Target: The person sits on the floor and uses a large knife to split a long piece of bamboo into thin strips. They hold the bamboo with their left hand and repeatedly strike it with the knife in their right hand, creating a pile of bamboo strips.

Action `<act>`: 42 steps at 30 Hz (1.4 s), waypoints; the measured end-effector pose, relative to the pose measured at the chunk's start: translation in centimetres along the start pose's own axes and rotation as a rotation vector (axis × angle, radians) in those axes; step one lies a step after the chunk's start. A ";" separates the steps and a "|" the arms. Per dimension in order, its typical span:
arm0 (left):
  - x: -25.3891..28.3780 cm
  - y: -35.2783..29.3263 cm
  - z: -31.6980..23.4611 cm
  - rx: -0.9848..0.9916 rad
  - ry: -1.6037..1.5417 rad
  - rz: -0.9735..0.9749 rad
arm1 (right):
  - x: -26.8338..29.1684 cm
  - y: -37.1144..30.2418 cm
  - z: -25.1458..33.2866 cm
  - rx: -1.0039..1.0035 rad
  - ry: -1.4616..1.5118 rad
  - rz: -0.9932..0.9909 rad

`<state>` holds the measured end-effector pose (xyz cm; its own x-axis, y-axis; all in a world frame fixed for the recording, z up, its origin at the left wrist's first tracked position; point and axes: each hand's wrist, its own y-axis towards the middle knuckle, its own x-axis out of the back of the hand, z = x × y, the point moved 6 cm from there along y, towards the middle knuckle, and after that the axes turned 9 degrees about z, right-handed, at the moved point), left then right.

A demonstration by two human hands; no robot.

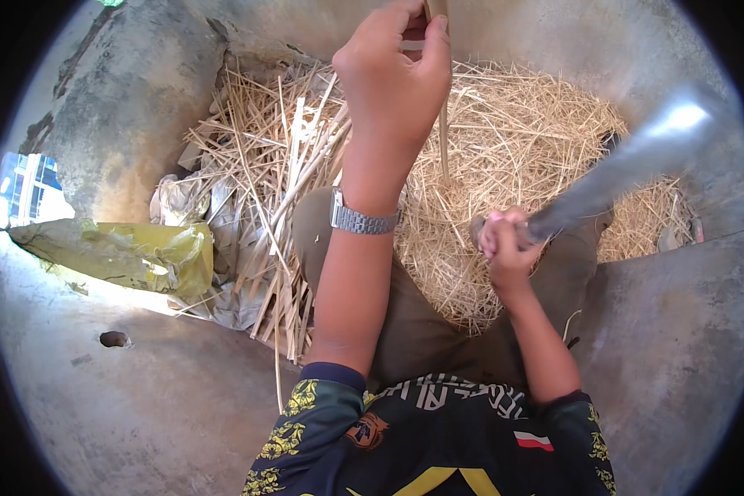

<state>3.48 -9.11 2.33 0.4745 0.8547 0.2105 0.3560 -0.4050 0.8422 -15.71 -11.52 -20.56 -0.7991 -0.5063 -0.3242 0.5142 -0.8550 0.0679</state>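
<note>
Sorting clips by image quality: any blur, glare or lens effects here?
Head view throughout: the blade in the right hand is smeared, likely by motion, with white glare near its far end; daylight washes out patches around the yellow sack; black fisheye corners frame the picture; the watch looks fairly sharp.

Brightly lit; blown out at far left around yellow sheet [153, 255]. Smeared by motion at right on blade [620, 172], glaring white near its tip. Bowed and vignetted black toward rim.

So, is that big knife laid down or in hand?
In hand: the right hand grips the big knife by its handle; the blade is blurred.
</note>
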 end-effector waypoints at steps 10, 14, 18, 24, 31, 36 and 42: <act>0.6 0.0 -0.3 -0.048 0.063 0.020 | 2.0 -3.1 -8.9 -1.004 0.490 0.437; 0.4 -0.3 0.7 -0.018 0.033 0.007 | 0.8 -0.4 -1.8 -0.547 -0.038 0.099; 0.4 -0.4 0.8 -0.032 0.054 -0.007 | -1.4 3.1 6.9 -0.031 -0.048 0.088; -0.2 0.2 0.0 -0.087 0.033 -0.009 | 0.6 0.9 -7.5 -0.359 -0.196 0.103; 0.9 0.0 0.6 -0.064 0.126 -0.001 | 4.7 -1.8 -11.1 -0.626 -0.531 0.103; 1.5 -0.3 1.4 0.006 0.081 0.014 | 2.3 -0.3 -2.5 -0.291 -0.514 0.057; 0.3 0.0 0.8 -0.100 0.036 0.020 | -1.8 2.4 5.1 0.124 -0.051 0.051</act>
<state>4.29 -9.16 1.99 0.4507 0.8586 0.2444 0.2637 -0.3896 0.8824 -14.62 -13.18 -15.04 -0.7893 -0.5520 -0.2690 0.5148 -0.8336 0.2001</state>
